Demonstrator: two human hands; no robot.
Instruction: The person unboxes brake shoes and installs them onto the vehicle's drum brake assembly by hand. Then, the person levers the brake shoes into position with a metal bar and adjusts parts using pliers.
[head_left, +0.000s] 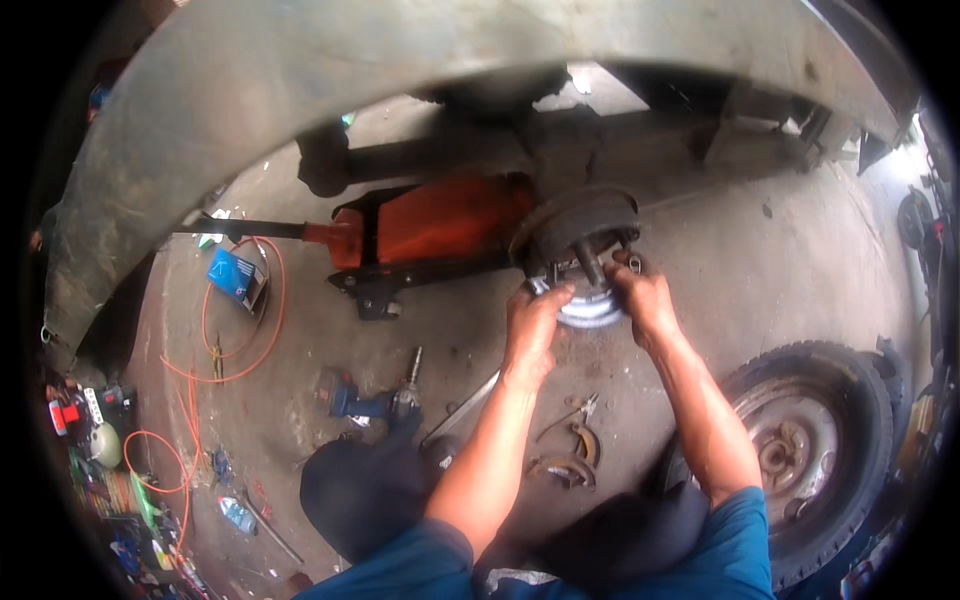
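Under the vehicle's wheel arch, a dark wheel hub with a round backing plate (535, 225) faces me, its spindle sticking out toward my hands. Below the spindle is a silvery curved brake shoe (590, 313). My left hand (533, 322) is closed around the shoe's left end, thumb on top. At the right end my right hand (645, 295) is closed too, its fingers curled up beside the hub. The fingertips and the far side of the shoe are partly hidden. Between my knees, worn curved brake shoes (568, 470) lie on the floor.
An orange floor jack (450, 220) stands left of the hub. A wheel with tyre (800, 450) lies at right. A blue impact wrench (370, 400), a metal bar (460, 408), a blue box (237, 275), an orange hose (283, 290) and a bottle (237, 515) are on the floor.
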